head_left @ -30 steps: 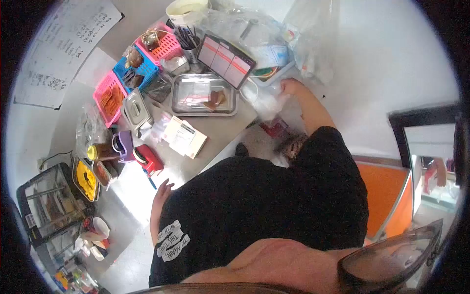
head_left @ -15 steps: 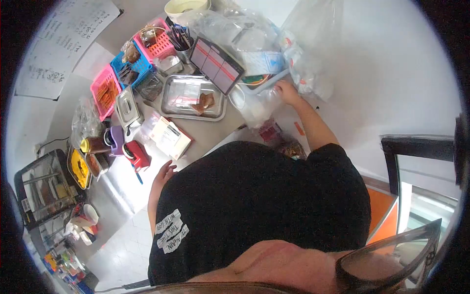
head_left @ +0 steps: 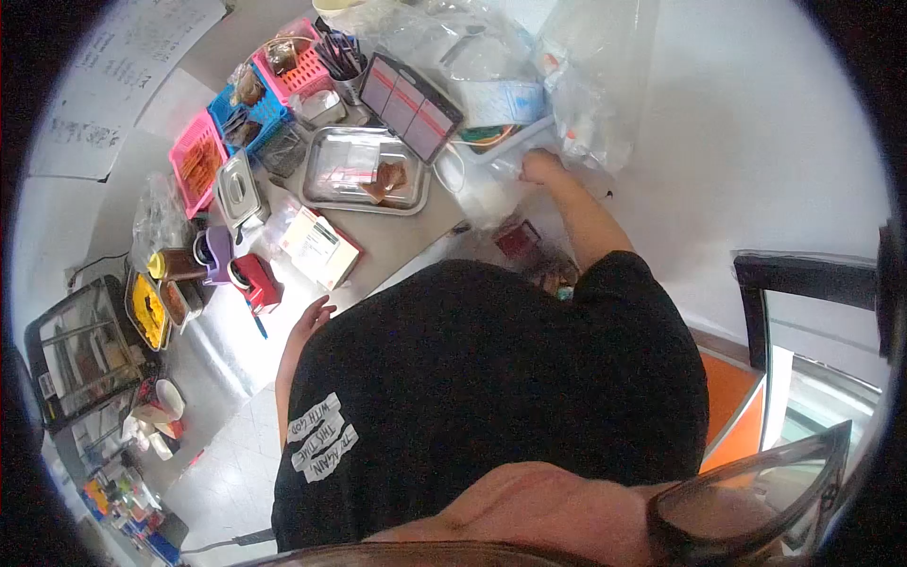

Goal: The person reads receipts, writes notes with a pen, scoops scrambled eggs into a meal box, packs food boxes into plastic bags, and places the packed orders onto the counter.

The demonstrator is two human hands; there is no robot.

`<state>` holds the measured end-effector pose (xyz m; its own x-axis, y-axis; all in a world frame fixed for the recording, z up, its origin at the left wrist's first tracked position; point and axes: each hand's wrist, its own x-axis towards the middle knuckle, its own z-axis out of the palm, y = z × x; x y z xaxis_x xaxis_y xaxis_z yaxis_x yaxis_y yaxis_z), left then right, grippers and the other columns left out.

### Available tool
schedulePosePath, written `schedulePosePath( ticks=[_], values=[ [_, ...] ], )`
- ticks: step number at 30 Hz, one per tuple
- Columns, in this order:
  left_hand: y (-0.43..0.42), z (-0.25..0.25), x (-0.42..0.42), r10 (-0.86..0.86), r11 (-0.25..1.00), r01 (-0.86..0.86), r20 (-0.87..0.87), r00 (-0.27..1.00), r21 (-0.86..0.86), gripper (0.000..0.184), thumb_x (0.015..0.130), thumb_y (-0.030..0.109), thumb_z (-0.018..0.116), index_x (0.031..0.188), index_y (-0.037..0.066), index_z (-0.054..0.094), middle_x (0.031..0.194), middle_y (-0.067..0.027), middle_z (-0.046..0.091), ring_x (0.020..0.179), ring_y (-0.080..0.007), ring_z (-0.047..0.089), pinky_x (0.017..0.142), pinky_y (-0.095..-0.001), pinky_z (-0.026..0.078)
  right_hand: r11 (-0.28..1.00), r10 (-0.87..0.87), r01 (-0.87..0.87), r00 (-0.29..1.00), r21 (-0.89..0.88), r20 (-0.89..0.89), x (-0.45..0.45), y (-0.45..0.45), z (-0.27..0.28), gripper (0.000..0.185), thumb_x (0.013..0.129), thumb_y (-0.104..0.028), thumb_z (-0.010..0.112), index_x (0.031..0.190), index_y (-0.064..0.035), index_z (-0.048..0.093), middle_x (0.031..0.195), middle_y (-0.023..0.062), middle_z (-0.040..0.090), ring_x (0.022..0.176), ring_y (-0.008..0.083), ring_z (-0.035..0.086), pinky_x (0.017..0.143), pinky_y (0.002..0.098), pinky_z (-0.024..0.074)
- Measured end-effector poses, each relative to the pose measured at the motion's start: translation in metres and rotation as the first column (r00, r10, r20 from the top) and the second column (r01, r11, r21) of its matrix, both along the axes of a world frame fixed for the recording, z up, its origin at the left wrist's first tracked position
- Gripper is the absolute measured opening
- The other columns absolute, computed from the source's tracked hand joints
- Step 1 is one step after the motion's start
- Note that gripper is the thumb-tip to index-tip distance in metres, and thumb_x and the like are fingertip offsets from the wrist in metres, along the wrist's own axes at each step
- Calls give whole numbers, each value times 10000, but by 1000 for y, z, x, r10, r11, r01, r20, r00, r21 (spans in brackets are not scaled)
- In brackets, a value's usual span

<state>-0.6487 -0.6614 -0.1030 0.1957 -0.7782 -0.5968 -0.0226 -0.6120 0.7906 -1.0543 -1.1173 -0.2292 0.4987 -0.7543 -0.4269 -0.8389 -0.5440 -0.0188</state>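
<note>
Seemingly reaching: right hand (head_left: 541,166), upper right of centre, fingers curled at plastic bag (head_left: 489,200), hold unclear; next move calls for sure pinch. Left hand (head_left: 309,319), left of centre, loosely spread, empty.

Bare right arm (head_left: 588,217), emerging from a short black cloth sleeve (head_left: 628,295), stretches forward | bare right hand (head_left: 541,166), fingers curled inward, grip unclear at this angle | bare left forearm (head_left: 287,367) hangs beside the torso (head_left: 491,369) | bare left hand (head_left: 308,318), fingers loosely bent, points forward.
</note>
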Motion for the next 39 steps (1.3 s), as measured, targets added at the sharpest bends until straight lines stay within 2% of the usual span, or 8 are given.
schedulePosePath(
  ticks=[7,10,13,16,19,22,31,39],
  values=[
    [22,-22,12,42,999,-40,-118,992,23,531,989,355,509,1407,42,411,1295,-153,558,1191,-219,532,1000,-313,408,878,-264,401,861,-261,435,4,24,19,207,834,-215,592,886,-52,709,923,190,676,844,381,659,777,472,511],
    [18,-18,11,38,999,-35,-144,989,22,538,989,354,510,1413,40,403,1299,-159,555,1191,-221,533,999,-314,410,898,-366,439,776,-23,514,-1,34,17,206,826,-239,618,859,-50,693,896,174,668,850,369,645,771,464,500],
    [22,-23,16,58,998,-62,-199,978,-15,533,994,344,504,1416,37,397,1297,-161,556,1176,-217,538,988,-310,413,992,118,-69,821,-109,559,-20,17,-22,204,796,-256,652,838,-60,687,906,151,651,873,353,629,776,449,493],
    [20,-5,10,12,1000,-12,-76,997,4,520,1000,333,494,1415,35,400,1297,-160,558,1157,-214,544,976,-304,415,987,158,-138,894,-78,420,-17,17,-16,209,757,-267,677,840,-75,687,958,127,642,903,334,618,798,436,495],
    [24,1,4,19,1000,-19,-48,999,12,501,1004,321,485,1411,39,408,1299,-157,559,1143,-213,549,973,-298,413,994,104,-97,985,-56,136,-2,10,-7,266,759,-321,678,910,-103,687,991,119,663,939,323,636,823,446,507],
    [27,5,1,5,1000,-5,-14,1000,3,484,1007,308,482,1409,47,415,1298,-155,562,1145,-209,549,978,-295,409,989,113,-102,988,-104,109,0,6,-3,289,729,-315,695,923,-102,675,999,126,665,943,326,639,821,451,506],
    [46,-14,7,4,998,-2,-47,999,58,504,1003,332,488,1406,41,411,1280,-158,574,1183,-212,534,989,-298,405,997,21,1,956,-73,293,-14,13,-1,176,777,-207,651,879,-64,642,969,152,643,927,346,616,806,435,490],
    [50,6,-1,13,997,-11,-22,1000,79,485,1006,319,485,1394,34,426,1259,-145,586,1177,-215,539,986,-298,409,965,156,-82,943,-249,295,-11,15,-2,157,820,-180,579,872,-44,635,984,146,625,981,352,588,838,441,481]
  ],
)
